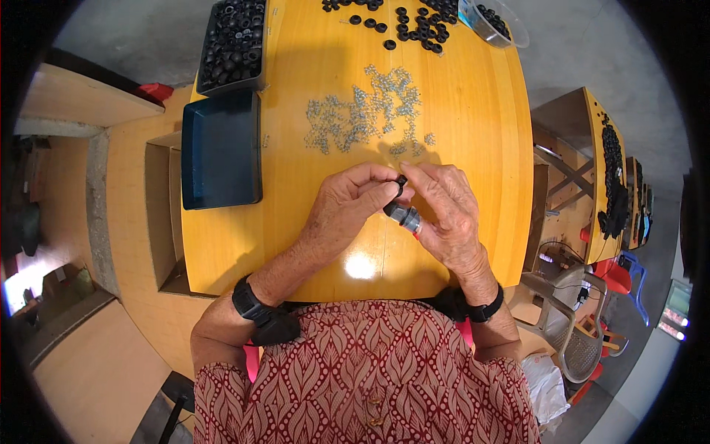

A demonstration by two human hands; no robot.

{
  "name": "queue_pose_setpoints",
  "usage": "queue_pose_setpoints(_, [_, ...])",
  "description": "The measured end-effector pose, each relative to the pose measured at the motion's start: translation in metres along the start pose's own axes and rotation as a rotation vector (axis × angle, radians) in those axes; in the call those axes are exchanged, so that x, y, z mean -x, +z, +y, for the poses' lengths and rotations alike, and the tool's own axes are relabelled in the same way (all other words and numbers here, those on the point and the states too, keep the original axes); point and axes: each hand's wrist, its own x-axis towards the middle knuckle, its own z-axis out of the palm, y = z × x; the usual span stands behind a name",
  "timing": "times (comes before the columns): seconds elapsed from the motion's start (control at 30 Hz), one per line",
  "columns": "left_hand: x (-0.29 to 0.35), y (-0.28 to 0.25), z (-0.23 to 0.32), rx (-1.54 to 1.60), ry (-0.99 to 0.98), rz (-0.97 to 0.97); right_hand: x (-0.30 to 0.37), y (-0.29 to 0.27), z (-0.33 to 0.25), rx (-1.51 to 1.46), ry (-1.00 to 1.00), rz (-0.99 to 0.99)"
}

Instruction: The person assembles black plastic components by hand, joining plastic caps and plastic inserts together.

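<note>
Between the thumb and fingers of my left hand (pixel 346 198) is a small round black plastic part (pixel 401 180). My right hand (pixel 450 211) curls round a dark tool with a grey collar and a bit of red (pixel 404 216), which looks like a screwdriver; most of its body is hidden. The right fingertips come close to the black part, and the tool's tip sits just below it. Beyond both hands, many small silvery screws (pixel 361 122) lie scattered across the yellow table (pixel 466 140).
At the far left stands a grey bin (pixel 262 74) full of black round parts. A dark blue tray (pixel 259 174) sits nearer on that side. Loose black parts (pixel 403 33) and a clear plastic tub (pixel 520 35) are at the far edge. A chair (pixel 580 355) stands to the right.
</note>
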Motion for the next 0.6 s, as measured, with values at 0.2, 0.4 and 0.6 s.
queue_pose_setpoints(0.2, [0.000, 0.000, -0.005, -0.129, 0.046, 0.019, -0.002, -0.003, 0.002, 0.122, -0.149, -0.004])
queue_pose_setpoints(0.4, [0.000, -0.001, -0.003, -0.251, 0.041, 0.020, -0.007, -0.012, -0.009, 0.242, -0.144, -0.107])
queue_pose_setpoints(0.6, [0.000, -0.001, -0.003, -0.123, -0.010, -0.007, -0.004, -0.023, -0.001, -0.038, 0.038, -0.193])
